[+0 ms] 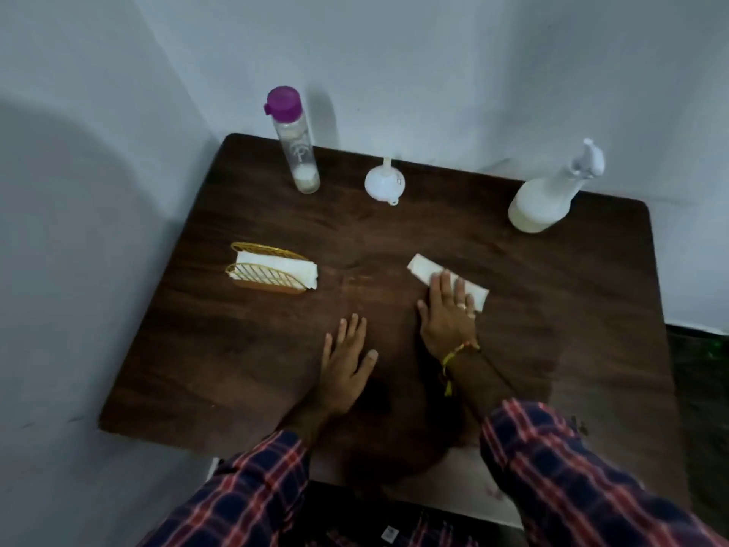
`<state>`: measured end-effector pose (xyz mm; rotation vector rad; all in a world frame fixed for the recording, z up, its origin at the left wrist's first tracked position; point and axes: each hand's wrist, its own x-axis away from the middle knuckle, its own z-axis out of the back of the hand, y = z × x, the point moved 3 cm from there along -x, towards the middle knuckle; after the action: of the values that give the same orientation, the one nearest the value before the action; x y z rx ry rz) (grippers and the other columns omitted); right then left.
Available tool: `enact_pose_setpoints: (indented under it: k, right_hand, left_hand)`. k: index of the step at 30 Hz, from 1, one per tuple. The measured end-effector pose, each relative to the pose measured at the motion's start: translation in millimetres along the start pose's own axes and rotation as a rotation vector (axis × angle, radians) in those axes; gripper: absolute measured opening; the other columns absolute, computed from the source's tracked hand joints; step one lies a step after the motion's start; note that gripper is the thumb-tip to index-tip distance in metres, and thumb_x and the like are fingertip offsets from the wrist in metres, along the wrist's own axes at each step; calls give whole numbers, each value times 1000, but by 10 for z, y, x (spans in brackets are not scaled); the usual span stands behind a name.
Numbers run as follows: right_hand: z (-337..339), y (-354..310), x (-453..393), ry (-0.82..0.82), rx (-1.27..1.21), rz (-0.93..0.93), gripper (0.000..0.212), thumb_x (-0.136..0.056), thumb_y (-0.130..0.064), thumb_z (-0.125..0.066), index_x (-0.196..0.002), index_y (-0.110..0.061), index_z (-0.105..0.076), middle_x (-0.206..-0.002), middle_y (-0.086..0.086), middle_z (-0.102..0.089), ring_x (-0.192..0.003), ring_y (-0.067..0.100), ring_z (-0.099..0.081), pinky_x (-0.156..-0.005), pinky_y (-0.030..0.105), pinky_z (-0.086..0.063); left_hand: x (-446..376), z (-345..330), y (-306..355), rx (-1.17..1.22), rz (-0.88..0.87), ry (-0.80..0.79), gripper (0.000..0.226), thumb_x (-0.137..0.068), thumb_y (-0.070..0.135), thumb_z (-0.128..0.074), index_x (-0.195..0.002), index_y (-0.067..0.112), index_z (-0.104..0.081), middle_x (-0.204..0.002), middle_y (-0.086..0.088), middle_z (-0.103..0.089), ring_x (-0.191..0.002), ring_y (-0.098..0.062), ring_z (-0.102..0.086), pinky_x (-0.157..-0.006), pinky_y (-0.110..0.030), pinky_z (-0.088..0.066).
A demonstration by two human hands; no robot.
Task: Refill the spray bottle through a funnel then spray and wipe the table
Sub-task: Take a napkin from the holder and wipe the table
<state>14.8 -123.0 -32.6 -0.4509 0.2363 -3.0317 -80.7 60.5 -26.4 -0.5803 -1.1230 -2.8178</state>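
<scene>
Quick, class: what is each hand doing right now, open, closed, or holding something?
Left hand: open, flat on the table, holding nothing.
Right hand: open, fingers pressing the folded tissue flat on the table.

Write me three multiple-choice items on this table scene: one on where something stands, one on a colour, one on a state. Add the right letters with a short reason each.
1. Where does the funnel stand?
A. between the capped bottle and the spray bottle
B. inside the napkin holder
C. under the left hand

2. What colour is the capped bottle's cap?
A. green
B. purple
C. black

3. What is the right hand doing?
A. gripping the spray bottle
B. lifting the funnel
C. pressing flat on a white tissue on the table

Answers:
1 A: the funnel sits at the far edge with one bottle on each side.
2 B: the cap is clearly purple.
3 C: the fingers lie spread over the tissue, and the spray bottle stands alone at the far right.
</scene>
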Motion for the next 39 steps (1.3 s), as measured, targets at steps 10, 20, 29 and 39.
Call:
enact_pose_setpoints:
  k: [10, 20, 29, 39]
  right_hand:
    - [-394, -994, 1173, -79, 89, 371, 66, -91, -47, -31, -143, -10, -50, -151, 9, -46, -138, 38, -43, -107, 58, -40]
    - [-213, 165, 1333, -39, -32, -149, 74, -94, -54, -24, -149, -7, -39, -156, 13, -36, -143, 43, -32, -112, 60, -31]
    - [-390, 1044, 2422, -9, -140, -525, 85, -96, -63, -3, -150, -5, -35, -157, 15, -33, -143, 43, -32, -115, 57, -27]
    - [-298, 832, 2019, -97, -75, 42, 68, -94, -55, -30, -146, -13, -46, -153, 7, -44, -140, 37, -40, -109, 58, -39]
  left_hand:
    - [372, 263, -234, 210, 49, 478, 60, -100, 41, -22, -153, 12, -27, -162, -1, -18, -151, -10, -4, -123, -34, -5]
    - [329, -243, 195, -28, -224, 105, 66, -97, 46, -18, -154, 12, -24, -161, -1, -18, -149, -12, -5, -123, -35, -3]
    - [451, -797, 742, -129, -359, -85, 70, -95, 51, -10, -155, 17, -17, -163, -1, -10, -148, -9, 5, -117, -22, 13]
    - [509, -982, 981, -146, -296, -22, 71, -94, 51, -9, -155, 17, -15, -161, 2, -5, -151, -14, 3, -119, -28, 9]
